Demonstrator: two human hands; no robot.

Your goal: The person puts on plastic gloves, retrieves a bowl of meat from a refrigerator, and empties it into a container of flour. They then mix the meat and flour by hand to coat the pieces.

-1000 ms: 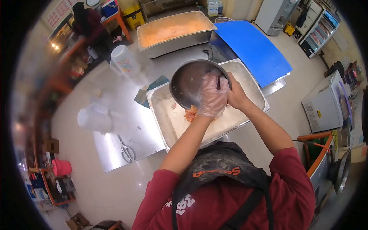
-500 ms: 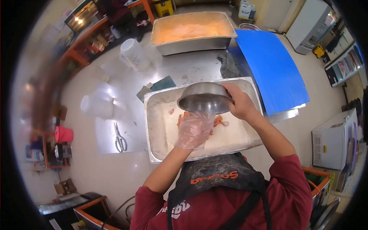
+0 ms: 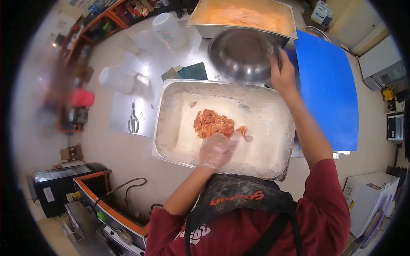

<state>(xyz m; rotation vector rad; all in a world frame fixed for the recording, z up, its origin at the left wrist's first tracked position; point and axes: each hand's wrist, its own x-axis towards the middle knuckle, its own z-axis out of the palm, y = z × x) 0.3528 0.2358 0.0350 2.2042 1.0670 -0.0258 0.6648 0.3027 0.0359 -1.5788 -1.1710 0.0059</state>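
Clump of raw-looking, reddish-orange meat pieces [image 3: 213, 123] is lying near the middle of a rectangular steel pan [image 3: 192, 86], on a layer of pale powder [image 3: 265, 136]. A smaller bit [image 3: 242, 130] is sitting just right of the clump, another fleck [image 3: 193, 104] beyond it, to the left.

Left hand [image 3: 218, 149], in a clear plastic glove, is reaching in at the clump's near edge, fingers pointing at the meat; blurring, so cannot tell whether they are open or gripping. Bare right hand [image 3: 282, 70] is gripping the rim of a round, shiny metal bowl [image 3: 241, 59] past the pan's far edge. Cannot tell whether the bowl is resting on the steel table [image 3: 121, 117].

Step in hand, by my reading: pieces are lying in powder, bowl is being held aside. Working the clump would be calling for spread, gloved fingers and light lifting; the bowl, for level footing.

Farther out: deep steel pan [image 3: 213, 32] is holding orange contents; blue flat board [image 3: 329, 94] is lying at right; metal scissors [image 3: 133, 119], at left.
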